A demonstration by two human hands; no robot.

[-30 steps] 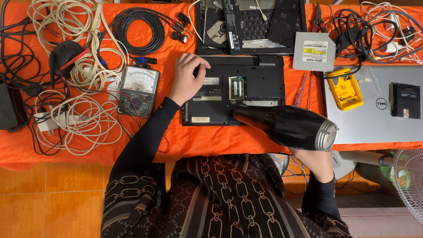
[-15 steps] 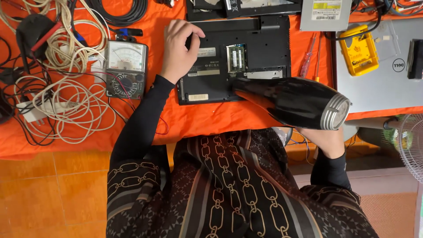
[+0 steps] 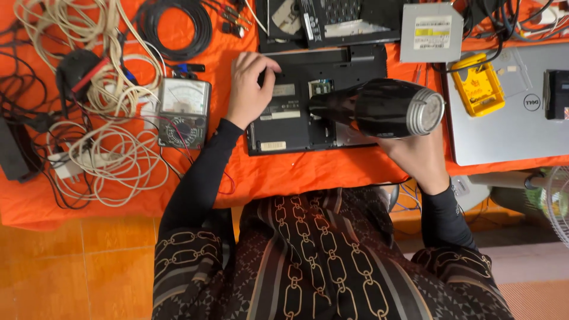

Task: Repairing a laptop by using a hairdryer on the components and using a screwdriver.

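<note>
A black laptop base (image 3: 314, 101) lies upside down on an orange-covered surface (image 3: 284, 172), near the middle of the view and close to the front edge, with its underside panels and pale labels facing up. The left hand (image 3: 249, 89) rests flat on the left part of this base, palm down, fingers spread and curled slightly over its top left corner; the grip is loose, pressing rather than closing around anything. The right hand (image 3: 415, 157) holds a black hair dryer (image 3: 379, 108) by its handle, the grip wrapped firmly around it. The dryer hovers over the right half of the base, its narrow nozzle aimed left at an open slot in the middle, its silver grille end facing right.

Just behind the base lie a loose keyboard panel (image 3: 338, 18) and a grey optical drive (image 3: 431, 32). To the right are a yellow tool case (image 3: 478, 88) and a closed silver laptop (image 3: 515, 118). To the left of the left hand sits an analogue multimeter (image 3: 184, 112), and beyond it tangled white cables (image 3: 101, 154) and a coil of black cable (image 3: 175, 26). The person wears black sleeves and a dark garment patterned with chain links. A white fan (image 3: 557, 204) shows at the right edge, below the surface.
</note>
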